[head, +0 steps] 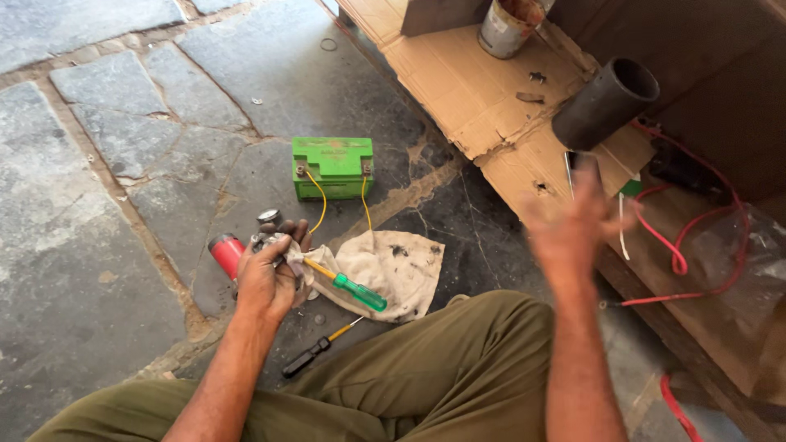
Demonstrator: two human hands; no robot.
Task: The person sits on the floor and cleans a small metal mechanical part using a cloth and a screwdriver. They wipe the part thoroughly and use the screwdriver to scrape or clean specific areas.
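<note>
two hands are in view: the left hand (266, 278) has its fingers closed around a small metal part (270, 239) wrapped in a corner of the dirty rag (391, 270), low over the stone floor (98, 245), just near of the green battery (333, 166). the right hand (569, 229) hangs blurred and open, gripping nothing, over the cardboard (467, 90). a green-handled screwdriver (348, 286) lies on the rag, touching the left hand. the likely risk: the part could slip from the loose cloth, or metal could bridge the battery's yellow wires (322, 205).
</note>
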